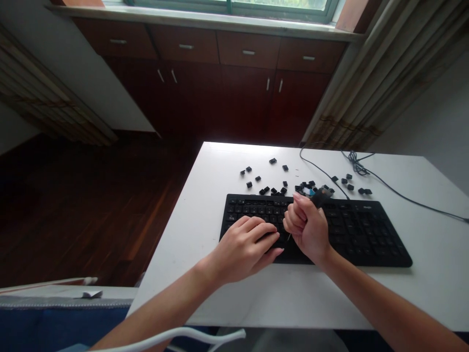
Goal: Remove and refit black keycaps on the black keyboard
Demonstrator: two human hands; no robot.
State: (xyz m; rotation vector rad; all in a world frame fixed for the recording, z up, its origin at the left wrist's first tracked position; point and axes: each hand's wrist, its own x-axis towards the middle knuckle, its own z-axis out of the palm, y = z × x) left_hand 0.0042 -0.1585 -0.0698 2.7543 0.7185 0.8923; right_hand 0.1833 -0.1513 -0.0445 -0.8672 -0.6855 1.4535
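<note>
A black keyboard [370, 234] lies on the white table in front of me. My left hand [247, 244] rests palm down on its left part, with the fingers stretched out and slightly bent over the keys. Close beside it, above the middle of the keyboard, my right hand [308, 222] is closed in a fist around a dark-handled tool [321, 196]. The handle sticks out past the thumb side, and a thin wire-like piece shows below the fist. Its exact kind is hidden by my fingers. Loose black keycaps [273, 161] lie scattered behind the keyboard.
A black cable [406, 182] runs over the right of the white table [176, 274], partly bundled at the back. Several more keycaps sit near it. Wooden cabinets [242, 93] stand beyond, under a window. A white curved bar [190, 332] crosses the lower foreground.
</note>
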